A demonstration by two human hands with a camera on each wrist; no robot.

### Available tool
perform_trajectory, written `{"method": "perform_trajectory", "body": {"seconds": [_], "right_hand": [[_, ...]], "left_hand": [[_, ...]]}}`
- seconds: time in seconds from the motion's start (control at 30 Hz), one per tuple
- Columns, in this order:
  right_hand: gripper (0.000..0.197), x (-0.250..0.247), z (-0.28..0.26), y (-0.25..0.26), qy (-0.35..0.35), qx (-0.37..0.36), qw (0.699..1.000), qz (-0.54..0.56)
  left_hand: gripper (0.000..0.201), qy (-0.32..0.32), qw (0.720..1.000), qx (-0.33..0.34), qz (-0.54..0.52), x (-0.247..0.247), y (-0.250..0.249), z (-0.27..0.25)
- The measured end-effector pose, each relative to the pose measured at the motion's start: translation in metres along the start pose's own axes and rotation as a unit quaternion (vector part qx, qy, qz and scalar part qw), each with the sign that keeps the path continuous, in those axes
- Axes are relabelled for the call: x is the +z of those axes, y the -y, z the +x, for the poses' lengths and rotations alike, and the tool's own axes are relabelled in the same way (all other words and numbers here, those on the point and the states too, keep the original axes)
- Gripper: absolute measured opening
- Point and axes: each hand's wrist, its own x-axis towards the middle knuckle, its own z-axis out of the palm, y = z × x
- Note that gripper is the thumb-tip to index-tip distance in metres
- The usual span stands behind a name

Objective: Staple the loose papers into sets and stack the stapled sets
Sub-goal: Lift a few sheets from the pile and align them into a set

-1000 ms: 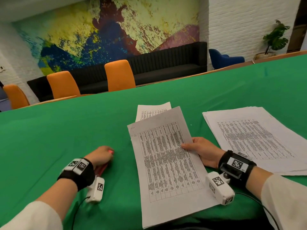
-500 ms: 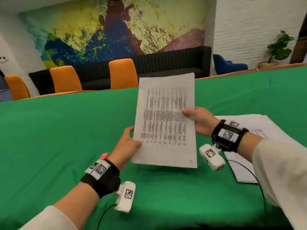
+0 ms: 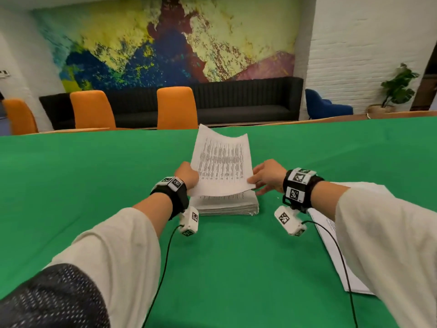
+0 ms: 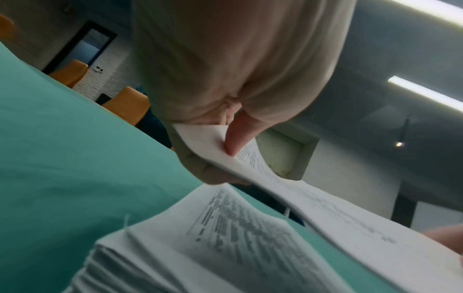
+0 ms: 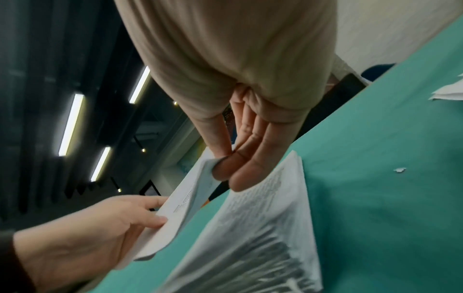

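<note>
Green tabletop [image 3: 94, 185], lounge behind: three orange chairs [image 3: 176, 107], dark sofa [image 3: 236, 100], mural wall, one plant [image 3: 397, 88].

One set [image 3: 221, 166] held up between both my hands, tilted, far end curling upward, near edge just above the stack [image 3: 227, 205]. Left hand [image 3: 186, 175] pinches the set's left edge, thumb on top, fingers curled under; the left wrist view confirms this. Right hand [image 3: 268, 176] pinches the right edge between thumb and fingertips, the remaining fingers fairly straight beneath. Neither hand empty.

The stack sits dead ahead, many sets thick, edges roughly squared. One more pile of loose papers [image 3: 331, 245] lies on my right, partly under my right arm. No stapler in view. Whether this set is stapled, I cannot tell from here.

Step in hand, as I judge it: laying this set on the stack.

Risks:
- Far end is curled; if let go before it lies flat, it may slide off skewed or overhang.
- Uneven release from the two hands would twist the set off square.
- Dragging the near edge across the top sheet could shift the sets below.
- Wrist cables [image 3: 165, 256] trail near the pile; a backward pull of my right arm could snag it.

Count: one set held, one stack, one loose pile, two hands.
</note>
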Motion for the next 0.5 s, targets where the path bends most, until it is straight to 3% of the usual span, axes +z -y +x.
{"method": "perform_trajectory", "body": {"seconds": [0.27, 0.4, 0.5], "right_hand": [[0.020, 0.017, 0.022, -0.029, -0.019, 0.032, 0.990, -0.133], [0.056, 0.013, 0.018, -0.031, -0.040, 0.008, 0.980, -0.197], [0.062, 0.008, 0.010, -0.029, -0.032, -0.050, 0.956, -0.286]], "left_hand": [[0.013, 0.066, 0.985, 0.001, 0.161, 0.010, 0.002, -0.003], [0.049, 0.124, 0.975, 0.003, 0.185, -0.002, 0.000, -0.012], [0.071, 0.191, 0.960, 0.020, 0.203, -0.012, 0.001, -0.022]]}}
